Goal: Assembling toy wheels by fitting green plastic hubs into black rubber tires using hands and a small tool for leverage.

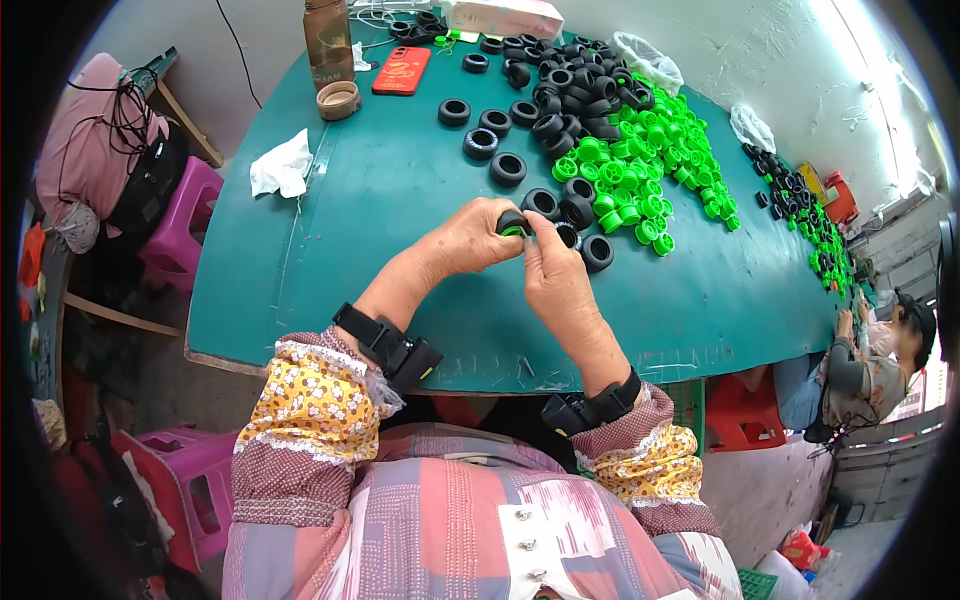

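Observation:
A small black toy tyre (pixel 511 220) is held between my two hands above the near part of the green table, with a bit of bright green wheel hub showing inside it. My left hand (pixel 476 238) wraps round its left side, fingers closed. My right hand (pixel 556 275) pinches the right edge with thumb and fingertips. Just beyond my hands lie several loose black tyres (pixel 508 168), one of them at my right wrist's far side (pixel 597 252). A heap of green wheel hubs (pixel 630 170) spreads to the right, beside a larger pile of black tyres (pixel 590 90).
On the table's far left stand a brown bottle (pixel 327 45), its cap (pixel 338 99), a red phone (pixel 402 71) and a crumpled tissue (pixel 283 165). A person (pixel 875 365) sits at the far right by another tyre-and-hub heap (pixel 825 235). Pink stools (pixel 185 210) stand left.

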Available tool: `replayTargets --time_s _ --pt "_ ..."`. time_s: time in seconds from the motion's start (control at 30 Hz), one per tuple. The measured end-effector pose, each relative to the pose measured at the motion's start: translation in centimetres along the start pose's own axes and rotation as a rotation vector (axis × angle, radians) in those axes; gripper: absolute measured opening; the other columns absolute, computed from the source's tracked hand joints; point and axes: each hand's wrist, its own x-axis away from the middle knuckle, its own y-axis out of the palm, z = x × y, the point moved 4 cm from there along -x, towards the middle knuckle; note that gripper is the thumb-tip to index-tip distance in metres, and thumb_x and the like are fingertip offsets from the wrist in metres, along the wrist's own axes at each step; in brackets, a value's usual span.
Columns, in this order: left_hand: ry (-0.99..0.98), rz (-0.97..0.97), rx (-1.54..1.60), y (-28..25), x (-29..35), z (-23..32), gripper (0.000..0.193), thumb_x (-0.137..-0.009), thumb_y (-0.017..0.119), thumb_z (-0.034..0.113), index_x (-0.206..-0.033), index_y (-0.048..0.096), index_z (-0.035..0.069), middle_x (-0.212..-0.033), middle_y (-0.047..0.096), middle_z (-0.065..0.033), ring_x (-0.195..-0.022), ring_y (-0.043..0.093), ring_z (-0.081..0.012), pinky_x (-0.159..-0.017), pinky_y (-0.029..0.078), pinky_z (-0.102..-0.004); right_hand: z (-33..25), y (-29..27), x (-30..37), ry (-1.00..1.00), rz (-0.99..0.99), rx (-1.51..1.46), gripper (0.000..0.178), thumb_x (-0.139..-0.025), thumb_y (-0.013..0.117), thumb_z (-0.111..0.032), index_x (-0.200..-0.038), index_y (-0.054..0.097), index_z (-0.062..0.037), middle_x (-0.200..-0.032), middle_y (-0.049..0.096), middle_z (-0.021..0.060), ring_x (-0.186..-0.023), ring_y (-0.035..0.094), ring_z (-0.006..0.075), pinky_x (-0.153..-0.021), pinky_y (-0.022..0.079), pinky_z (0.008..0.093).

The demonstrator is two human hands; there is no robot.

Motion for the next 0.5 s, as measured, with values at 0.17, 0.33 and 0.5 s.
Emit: replayTargets --time_s 0.17,0.33,0.5 --pt "0.153 0.083 -0.128 -1.0 -1.1 0.2 0.027 -0.069 0.062 0.011 -0.092 0.055 0.000 -0.076 0.057 -0.0075 -0.067 0.054 -0.0130 -0.062 0.046 -0.0264 1.5 0.7 -1.4 -0.050 0.080 -0.229 0.028 -0.087 0.044 -0.006 -0.114 0.048 -0.0008 -0.065 0.050 0.0028 -0.052 0.044 0.0098 -0.051 0.040 0.0246" --pt "0.289 0.403 -0.065 -0.4 -0.8 1.0 0.033 -0.069 0.064 0.009 -0.099 0.053 0.002 -0.085 0.057 -0.0090 -0.075 0.054 -0.0141 -0.069 0.045 -0.0271 2.5 0.3 -2.9 0.122 -0.013 -0.360 0.027 -0.086 0.045 -0.008 -0.111 0.050 -0.0017 -0.081 0.059 0.0171 -0.074 0.058 0.0246 -0.068 0.045 0.0325" --pt "0.294 0.329 -0.102 -0.5 -1.5 0.4 0.025 -0.070 0.063 0.009 -0.091 0.054 0.000 -0.077 0.056 -0.0075 -0.066 0.054 -0.0121 -0.060 0.046 -0.0259 1.3 -0.2 -2.0 0.056 0.081 -0.130 0.029 -0.086 0.043 -0.009 -0.115 0.046 -0.0046 -0.073 0.059 0.0204 -0.068 0.059 0.0356 -0.061 0.045 0.0399"
